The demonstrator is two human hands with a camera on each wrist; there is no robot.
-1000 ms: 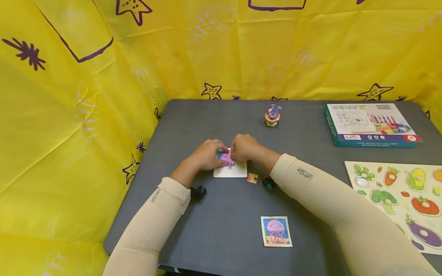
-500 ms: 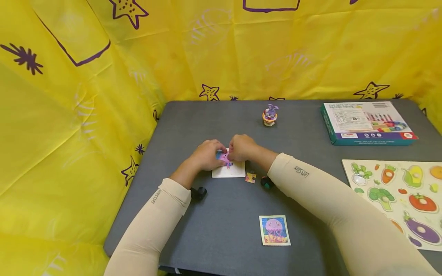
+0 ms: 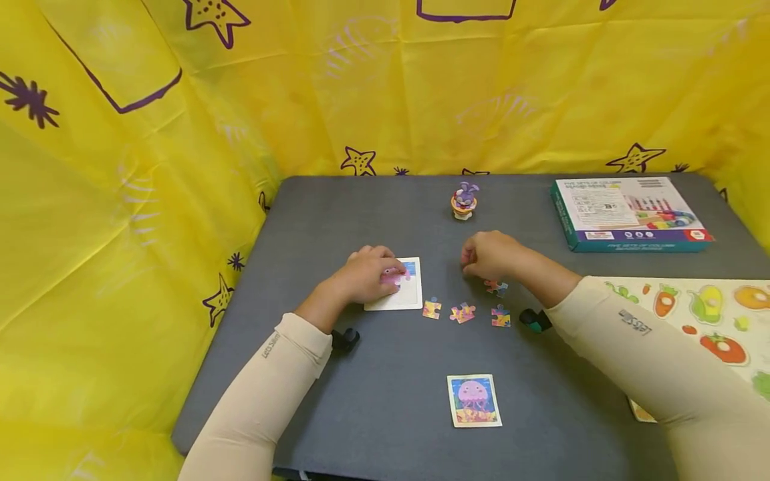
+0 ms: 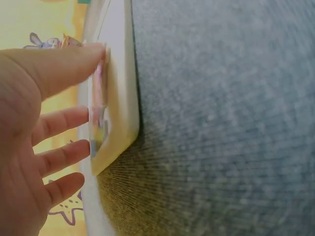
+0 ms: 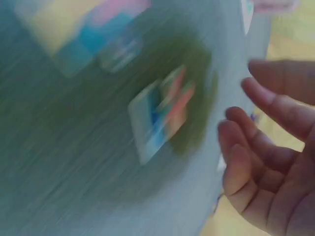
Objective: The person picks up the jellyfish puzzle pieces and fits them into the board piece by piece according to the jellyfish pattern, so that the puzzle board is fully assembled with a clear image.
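Tabletop (image 3: 337,374): dark grey; carries all items below.
Right hand (image 3: 492,256): above the tabletop, fingers loosely bent, nothing visible in its grasp.
Left hand (image 3: 365,275): fingers relaxed, resting over the left part of the tray, clasping nothing.
Puzzle tray (image 3: 410,299): flat on the tabletop, partly filled with pink and blue pieces; judged light and stiff, liable to slide; best steadied by its rim.
Jellyfish card (image 3: 474,401): flat, nearer the person, untouched.
Loose pieces: three in a row right of the tray, first (image 3: 431,308), second (image 3: 463,313), third (image 3: 500,316); fourth (image 3: 496,288) just beside the right hand. Judged thin, light, rigid; knobs probably weakest; pinch by opposite edges.
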